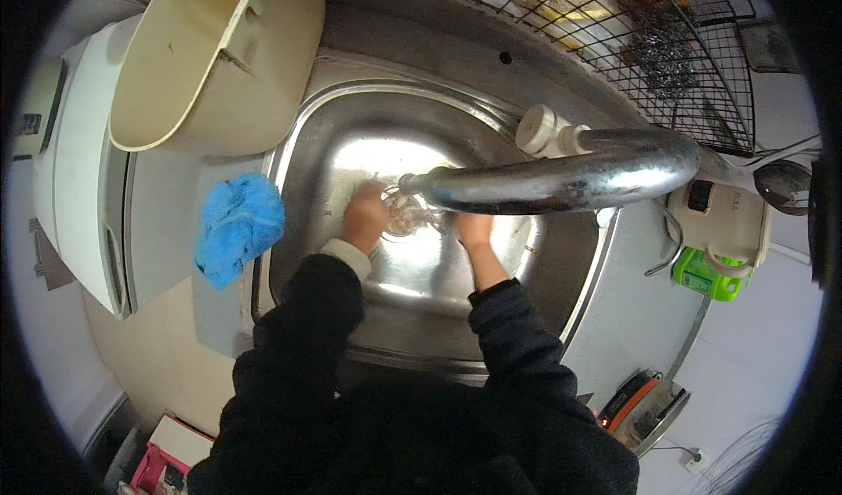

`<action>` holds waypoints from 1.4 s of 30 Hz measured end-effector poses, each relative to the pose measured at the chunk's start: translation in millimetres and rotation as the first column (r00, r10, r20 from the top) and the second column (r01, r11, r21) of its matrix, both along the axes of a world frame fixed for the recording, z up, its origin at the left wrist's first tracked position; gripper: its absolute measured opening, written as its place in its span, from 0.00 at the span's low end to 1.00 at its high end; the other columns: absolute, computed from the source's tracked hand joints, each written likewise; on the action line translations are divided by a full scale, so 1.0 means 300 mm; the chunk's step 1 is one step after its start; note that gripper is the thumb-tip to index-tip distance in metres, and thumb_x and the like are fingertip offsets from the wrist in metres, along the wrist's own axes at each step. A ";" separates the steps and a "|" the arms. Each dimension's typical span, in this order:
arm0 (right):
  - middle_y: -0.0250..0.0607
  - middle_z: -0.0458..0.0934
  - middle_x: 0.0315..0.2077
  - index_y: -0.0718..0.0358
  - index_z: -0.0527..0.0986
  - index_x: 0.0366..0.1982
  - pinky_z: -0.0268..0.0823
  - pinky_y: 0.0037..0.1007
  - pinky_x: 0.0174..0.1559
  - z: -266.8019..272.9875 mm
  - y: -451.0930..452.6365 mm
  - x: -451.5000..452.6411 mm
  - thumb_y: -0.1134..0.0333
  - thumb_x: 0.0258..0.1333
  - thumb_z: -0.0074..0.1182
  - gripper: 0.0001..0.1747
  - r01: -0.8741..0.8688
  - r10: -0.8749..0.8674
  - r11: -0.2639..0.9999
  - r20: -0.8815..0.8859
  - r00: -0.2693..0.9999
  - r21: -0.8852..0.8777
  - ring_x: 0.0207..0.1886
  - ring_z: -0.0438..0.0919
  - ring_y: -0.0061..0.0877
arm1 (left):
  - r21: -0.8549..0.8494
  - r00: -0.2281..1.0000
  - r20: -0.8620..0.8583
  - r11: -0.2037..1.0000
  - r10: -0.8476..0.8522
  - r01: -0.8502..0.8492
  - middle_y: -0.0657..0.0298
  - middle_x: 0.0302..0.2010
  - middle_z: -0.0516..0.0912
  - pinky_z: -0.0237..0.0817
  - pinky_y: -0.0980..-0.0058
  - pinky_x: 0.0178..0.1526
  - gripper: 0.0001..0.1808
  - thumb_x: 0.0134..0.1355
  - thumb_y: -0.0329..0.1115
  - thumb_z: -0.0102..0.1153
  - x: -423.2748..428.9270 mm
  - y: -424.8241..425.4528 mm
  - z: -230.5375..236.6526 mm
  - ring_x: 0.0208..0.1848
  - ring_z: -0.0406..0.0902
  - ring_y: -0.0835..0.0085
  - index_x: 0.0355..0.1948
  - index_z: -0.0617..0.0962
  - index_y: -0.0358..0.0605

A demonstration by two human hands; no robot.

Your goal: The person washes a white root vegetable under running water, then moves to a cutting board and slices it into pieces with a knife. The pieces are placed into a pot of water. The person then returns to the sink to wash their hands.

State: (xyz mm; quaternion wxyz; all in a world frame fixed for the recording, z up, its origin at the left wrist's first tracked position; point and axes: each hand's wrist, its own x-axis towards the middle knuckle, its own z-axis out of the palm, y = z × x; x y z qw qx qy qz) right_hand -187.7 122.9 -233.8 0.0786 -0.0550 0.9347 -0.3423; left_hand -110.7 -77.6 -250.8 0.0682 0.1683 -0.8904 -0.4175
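Both my hands are low inside a stainless steel sink (421, 324), in dark sleeves. My left hand (366, 217) is at the left side of the round drain (402, 213), blurred, its fingers partly hidden; whether it grips anything is unclear. To the right of the drain, my right hand (475, 230) is partly covered by the thick metal faucet (559, 182). Its fingers cannot be made out. Something pale and clear, too blurred to name, shows at the drain between the hands. The faucet's spout end hangs just above it.
A blue cloth (240, 228) lies on the sink's left edge, below a cream plastic bin (263, 81). A black wire basket (697, 81) holds scourers at the back right. A green plastic container (707, 275) and a ladle (783, 182) are at the right.
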 end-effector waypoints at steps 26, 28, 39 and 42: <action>0.44 0.73 0.47 0.60 0.68 0.49 0.58 0.35 0.58 -0.272 0.191 -0.069 0.54 0.61 0.41 0.21 -0.061 0.106 0.953 0.138 0.985 -0.298 0.51 0.70 0.36 | -0.507 0.952 0.262 0.862 0.158 -0.003 0.52 0.36 0.75 0.68 0.62 0.41 0.07 0.49 0.27 0.51 0.029 -0.094 0.033 0.41 0.73 0.57 0.31 0.76 0.40; 0.45 0.73 0.46 0.61 0.70 0.47 0.59 0.37 0.56 -0.275 0.172 -0.052 0.56 0.60 0.43 0.19 -0.216 0.226 0.948 -0.017 0.974 0.233 0.50 0.70 0.37 | -0.594 0.898 0.355 0.804 0.259 0.003 0.52 0.35 0.76 0.68 0.64 0.41 0.07 0.48 0.28 0.53 0.042 -0.121 0.014 0.41 0.74 0.59 0.30 0.76 0.40; 0.51 0.75 0.41 0.64 0.74 0.41 0.61 0.38 0.51 -0.107 -0.027 0.059 0.68 0.49 0.54 0.15 -0.341 0.331 0.935 0.108 0.937 0.099 0.48 0.71 0.43 | 0.157 0.983 -0.123 0.975 -0.139 0.158 0.48 0.31 0.77 0.68 0.61 0.41 0.05 0.51 0.26 0.53 0.002 0.032 -0.021 0.38 0.75 0.54 0.28 0.76 0.34; 0.49 0.76 0.42 0.62 0.75 0.42 0.61 0.39 0.51 -0.119 0.099 0.018 0.64 0.49 0.54 0.17 -0.176 0.187 0.974 0.073 0.980 -0.139 0.48 0.72 0.43 | -0.066 0.992 0.000 0.990 0.127 -0.126 0.47 0.32 0.77 0.66 0.62 0.43 0.07 0.49 0.26 0.55 -0.013 0.024 0.004 0.40 0.74 0.56 0.30 0.77 0.34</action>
